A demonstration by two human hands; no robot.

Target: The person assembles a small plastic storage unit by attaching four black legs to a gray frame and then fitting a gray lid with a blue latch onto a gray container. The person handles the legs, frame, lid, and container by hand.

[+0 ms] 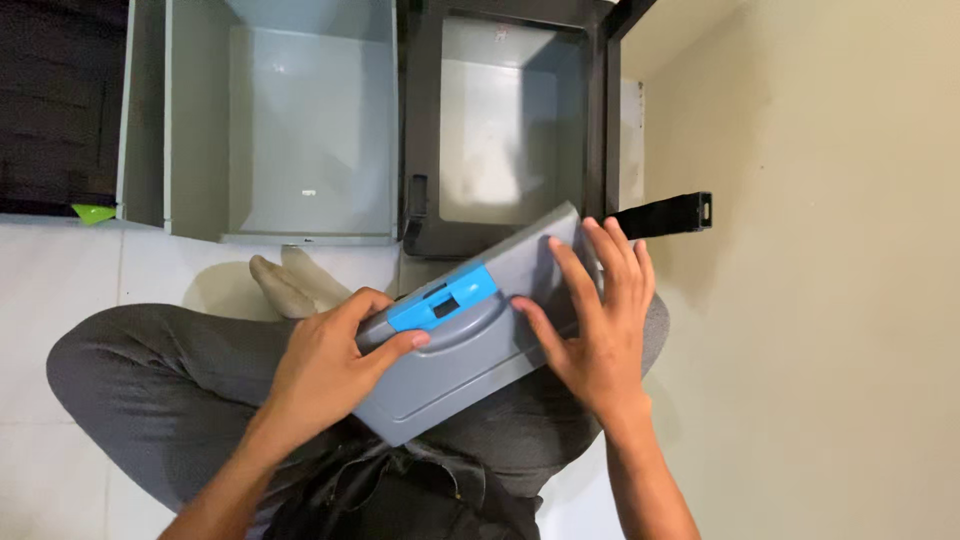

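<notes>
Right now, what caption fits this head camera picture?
Seated person's left hand grips blue latch on grey case; right hand rests flat.

Both hands (330,370) (600,320) on grey case (470,350), seemingly on lap.

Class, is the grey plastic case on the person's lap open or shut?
Shut: the grey plastic case shows its lid flat against the body, blue latch across the seam.

Grey trousers (150,380), pale socks (290,285), bare forearms.
</notes>
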